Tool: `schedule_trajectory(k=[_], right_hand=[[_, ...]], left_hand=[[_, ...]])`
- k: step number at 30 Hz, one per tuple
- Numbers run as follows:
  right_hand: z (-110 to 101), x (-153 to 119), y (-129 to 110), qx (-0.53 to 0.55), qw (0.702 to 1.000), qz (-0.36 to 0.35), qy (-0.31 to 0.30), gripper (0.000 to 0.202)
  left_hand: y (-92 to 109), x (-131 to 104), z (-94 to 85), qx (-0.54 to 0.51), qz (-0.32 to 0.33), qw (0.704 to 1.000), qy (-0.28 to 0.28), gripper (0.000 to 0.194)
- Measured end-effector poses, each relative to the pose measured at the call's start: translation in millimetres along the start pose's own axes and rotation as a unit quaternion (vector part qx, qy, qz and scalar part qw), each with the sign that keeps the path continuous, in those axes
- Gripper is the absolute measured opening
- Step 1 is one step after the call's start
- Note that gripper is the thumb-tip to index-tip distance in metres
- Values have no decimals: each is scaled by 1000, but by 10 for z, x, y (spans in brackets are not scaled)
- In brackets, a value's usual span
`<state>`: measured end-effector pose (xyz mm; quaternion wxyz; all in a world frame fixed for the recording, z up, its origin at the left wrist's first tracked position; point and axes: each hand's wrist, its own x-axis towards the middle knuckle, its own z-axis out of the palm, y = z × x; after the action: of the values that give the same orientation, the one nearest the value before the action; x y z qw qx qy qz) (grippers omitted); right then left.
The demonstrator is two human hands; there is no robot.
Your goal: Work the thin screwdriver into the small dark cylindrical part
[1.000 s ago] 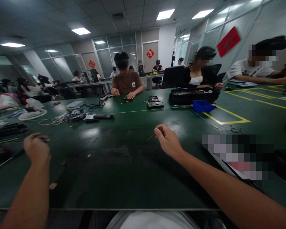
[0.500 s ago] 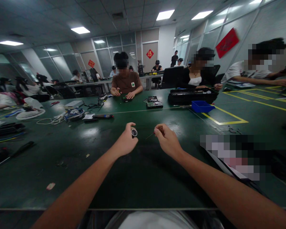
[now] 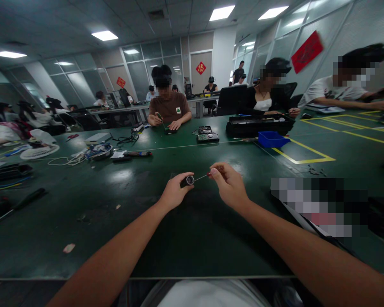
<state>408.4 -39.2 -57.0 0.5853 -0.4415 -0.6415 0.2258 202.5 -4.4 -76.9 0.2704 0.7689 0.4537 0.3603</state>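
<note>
My left hand (image 3: 176, 191) is closed around a small dark cylinder (image 3: 188, 181) with a pale ring at its open end, which faces me and to the right. Between thumb and fingers of my right hand (image 3: 228, 181) is the red handle of a thin screwdriver (image 3: 201, 177). Its metal shaft points left, and the tip is at the ring end of the cylinder; whether it touches cannot be made out. Both hands are raised above the green table (image 3: 179, 243).
Across the table a person (image 3: 169, 106) works on a small dark part. Circuit boards (image 3: 208, 137), a black casing (image 3: 259, 126) and a blue tray (image 3: 271, 139) lie beyond my hands. Left are cables (image 3: 97, 152) and a long screwdriver (image 3: 28, 199); papers (image 3: 307, 209) lie right.
My left hand has turned the cylinder and moved it right, toward the screwdriver, whose shaft now meets its ring end in view. The person opposite now holds up a green-handled tool.
</note>
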Motion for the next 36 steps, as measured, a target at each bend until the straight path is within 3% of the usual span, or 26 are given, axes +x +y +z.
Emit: schedule_trajectory(k=[13, 19, 29, 36], right_hand=[[4, 5, 12, -29, 1000, 2, 6, 19], [3, 16, -7, -46, 999, 6, 20, 19], [-2, 43, 5, -13, 1000, 23, -15, 20], [-24, 54, 8, -20, 998, 38, -51, 13]], left_hand=[[-20, -14, 26, 3, 13, 1000, -19, 41], [-36, -12, 28, -1, 12, 1000, 6, 42], [-22, -13, 15, -1, 13, 1000, 17, 41], [-6, -18, 12, 72, 41, 997, -1, 39]])
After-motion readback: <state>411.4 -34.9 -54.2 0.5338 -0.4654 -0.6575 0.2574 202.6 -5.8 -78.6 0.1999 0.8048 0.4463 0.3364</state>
